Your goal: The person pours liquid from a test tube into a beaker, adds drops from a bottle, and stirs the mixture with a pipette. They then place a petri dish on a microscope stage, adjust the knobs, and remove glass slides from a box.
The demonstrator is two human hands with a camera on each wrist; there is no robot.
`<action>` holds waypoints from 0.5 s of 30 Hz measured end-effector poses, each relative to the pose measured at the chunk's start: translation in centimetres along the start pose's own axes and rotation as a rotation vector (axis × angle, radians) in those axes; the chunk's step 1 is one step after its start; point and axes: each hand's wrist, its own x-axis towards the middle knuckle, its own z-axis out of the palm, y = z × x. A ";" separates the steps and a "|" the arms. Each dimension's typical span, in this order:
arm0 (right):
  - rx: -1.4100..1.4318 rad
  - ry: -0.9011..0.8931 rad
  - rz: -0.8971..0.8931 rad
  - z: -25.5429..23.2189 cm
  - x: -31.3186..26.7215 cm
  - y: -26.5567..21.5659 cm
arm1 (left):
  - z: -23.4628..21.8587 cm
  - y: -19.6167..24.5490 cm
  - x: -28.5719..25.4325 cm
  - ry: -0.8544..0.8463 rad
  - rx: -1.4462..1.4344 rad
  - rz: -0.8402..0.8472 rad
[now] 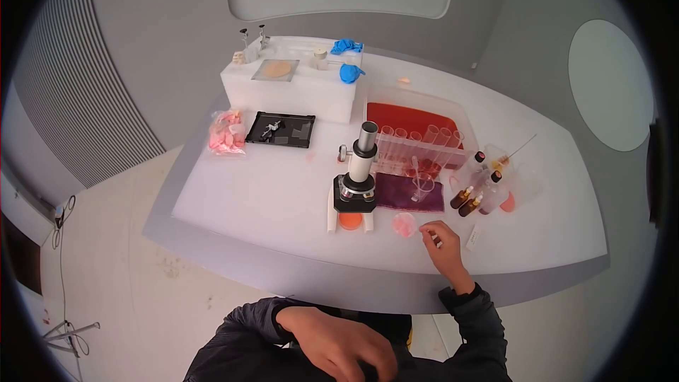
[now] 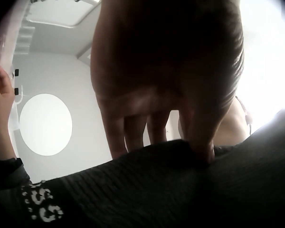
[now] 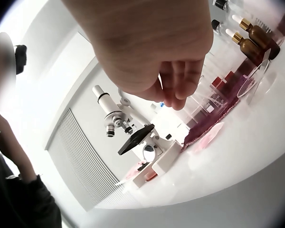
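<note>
My right hand (image 1: 443,246) is over the front of the table, just right of a small round dish of pink material (image 1: 404,225). Its fingers bend loosely toward the thumb, and no object shows between them in the right wrist view. Close to the chest is my left hand (image 1: 343,343), back upward, fingers drooping. In the left wrist view its fingertips (image 2: 118,151) rest at the dark clothing (image 2: 133,185). A white microscope (image 1: 361,166) with a black stage stands left of the dish, an orange disc (image 1: 350,221) under its base.
Behind the dish lies a purple cloth (image 1: 407,192) with a glass beaker (image 1: 423,185). A clear tub of red liquid (image 1: 407,117) and several test tubes (image 1: 400,138) stand behind it. Brown dropper bottles (image 1: 469,205) are at right. A black tray (image 1: 283,129) and pink bag (image 1: 227,132) lie left.
</note>
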 end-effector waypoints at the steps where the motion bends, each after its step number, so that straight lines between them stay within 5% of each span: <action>1: -0.001 -0.004 0.003 0.1 -0.1 -0.1 | 0.0 0.4 -0.4 -0.039 0.000 -0.032; 7: -0.002 -0.024 0.031 0.3 -0.4 -0.2 | 0.2 1.9 -2.9 0.284 -0.554 -0.331; 15: 0.024 -0.038 -0.037 1.8 0.2 0.6 | 3.6 0.5 -1.4 0.182 -0.231 -0.452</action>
